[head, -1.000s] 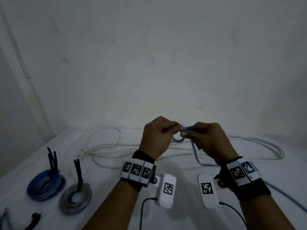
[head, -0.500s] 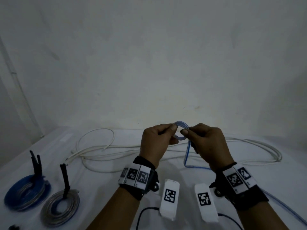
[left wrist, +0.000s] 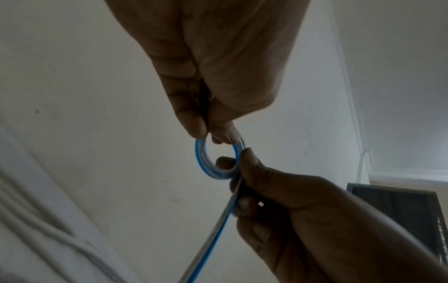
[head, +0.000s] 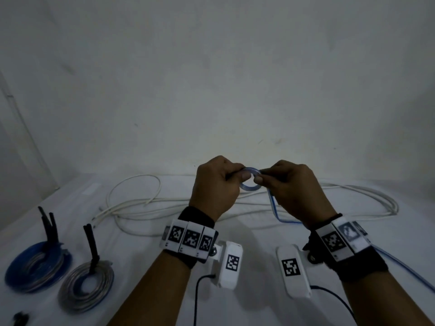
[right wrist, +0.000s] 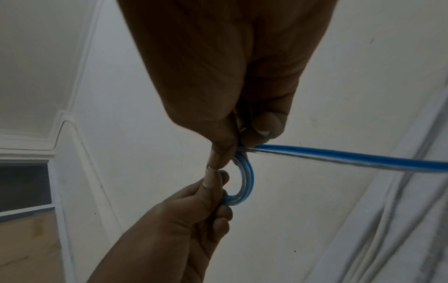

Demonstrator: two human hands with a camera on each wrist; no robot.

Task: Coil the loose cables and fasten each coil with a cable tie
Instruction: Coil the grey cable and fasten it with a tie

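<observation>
A flat blue-and-clear cable is wound into a small loop (head: 250, 188) held above the white table (head: 146, 255). My left hand (head: 242, 178) pinches the loop's left side between thumb and fingers, as the left wrist view shows on the loop (left wrist: 200, 159). My right hand (head: 260, 180) pinches the opposite side where the loose tail (head: 274, 208) leaves the loop. In the right wrist view the loop (right wrist: 247, 178) curves between the fingertips of both hands, and the tail (right wrist: 339, 157) runs off to the right. The tail drops to the table and trails away at the right.
A long white cable (head: 131, 208) lies loose across the back of the table. At the front left sit a blue coil (head: 16, 269) and a grey coil (head: 70, 292), each with upright black ties (head: 93, 250). A wall stands close behind.
Both hands keep hold of the small blue loop and have risen slightly. The view has swung right, so the two finished coils sit further left.
</observation>
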